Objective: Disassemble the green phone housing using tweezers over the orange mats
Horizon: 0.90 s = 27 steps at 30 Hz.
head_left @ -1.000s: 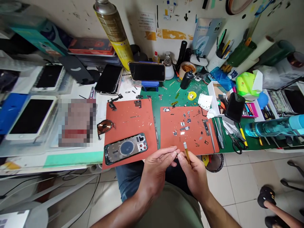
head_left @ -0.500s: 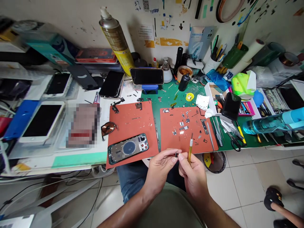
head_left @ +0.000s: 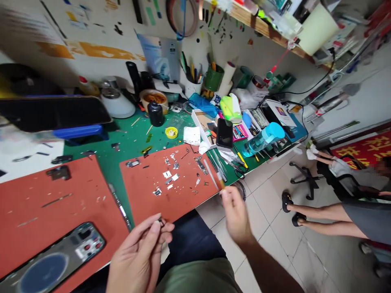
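Observation:
My left hand [head_left: 142, 248] is raised in front of the bench edge. Thumb and fingertips pinch a tiny dark part [head_left: 160, 220], mostly hidden by the fingers. Farther right, my right hand [head_left: 236, 211] is closed around a slim yellow-handled tool [head_left: 222, 183] with its end pointing up; it is blurred, so its kind is unclear. The two hands are well apart. Beyond them lies a right-hand orange mat [head_left: 143, 209] scattered with small phone parts [head_left: 171, 179]. A phone back housing [head_left: 70, 254] rests on the left-hand orange mat [head_left: 82, 195].
A metal tool [head_left: 120, 207] lies between the mats. Tweezers, scissors [head_left: 238, 169], a dark phone [head_left: 224, 133] and a blue bottle [head_left: 264, 140] crowd the right side. A phone on a blue stand [head_left: 81, 132] is at left. Another person's legs [head_left: 330, 215] show at right.
The view has swung right and closer to the bench. My hands have parted: the right one has moved away to the right with the tool, while the left keeps the small part.

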Each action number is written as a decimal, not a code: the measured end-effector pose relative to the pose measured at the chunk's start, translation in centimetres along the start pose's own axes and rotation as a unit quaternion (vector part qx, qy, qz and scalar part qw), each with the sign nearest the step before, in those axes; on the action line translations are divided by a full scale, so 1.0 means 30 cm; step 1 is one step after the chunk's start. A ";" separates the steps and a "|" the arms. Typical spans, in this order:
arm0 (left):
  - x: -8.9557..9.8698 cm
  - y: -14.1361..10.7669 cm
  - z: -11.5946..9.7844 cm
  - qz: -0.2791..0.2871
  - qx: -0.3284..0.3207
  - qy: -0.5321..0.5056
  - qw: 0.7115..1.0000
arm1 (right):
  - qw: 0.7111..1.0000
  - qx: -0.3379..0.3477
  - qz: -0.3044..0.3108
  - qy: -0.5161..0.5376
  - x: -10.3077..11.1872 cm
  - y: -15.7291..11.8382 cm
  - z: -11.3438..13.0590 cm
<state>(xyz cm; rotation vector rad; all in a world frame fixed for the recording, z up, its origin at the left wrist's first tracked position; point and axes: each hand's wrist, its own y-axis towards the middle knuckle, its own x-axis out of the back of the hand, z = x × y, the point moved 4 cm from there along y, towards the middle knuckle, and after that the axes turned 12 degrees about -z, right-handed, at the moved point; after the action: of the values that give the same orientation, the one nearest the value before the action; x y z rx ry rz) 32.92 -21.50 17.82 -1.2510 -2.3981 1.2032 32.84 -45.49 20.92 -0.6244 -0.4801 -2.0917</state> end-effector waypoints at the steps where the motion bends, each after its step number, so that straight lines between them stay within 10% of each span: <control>1: 0.003 -0.001 -0.006 -0.009 0.003 0.011 1.000 | 0.997 0.033 -0.040 -0.062 0.050 0.068 -0.029; 6: 0.014 -0.006 -0.025 -0.041 0.025 0.044 0.998 | 0.966 0.099 -0.140 -0.193 0.176 0.385 -0.200; 12: 0.021 -0.021 -0.019 -0.066 0.050 0.051 0.995 | 0.947 0.134 -0.155 -0.249 0.107 0.538 -0.313; 22: 0.058 -0.009 -0.009 -0.034 0.080 0.081 0.993 | 0.950 0.180 -0.152 -0.204 0.108 0.442 -0.228; 27: 0.057 -0.025 -0.012 -0.002 0.089 0.082 0.993 | 0.965 0.221 -0.007 -0.143 0.038 0.311 -0.074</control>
<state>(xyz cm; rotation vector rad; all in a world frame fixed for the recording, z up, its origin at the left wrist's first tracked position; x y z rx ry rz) 31.57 -20.24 18.29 -1.2379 -2.1254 1.2314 39.50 -52.48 20.78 -0.6563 -1.0820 -1.8244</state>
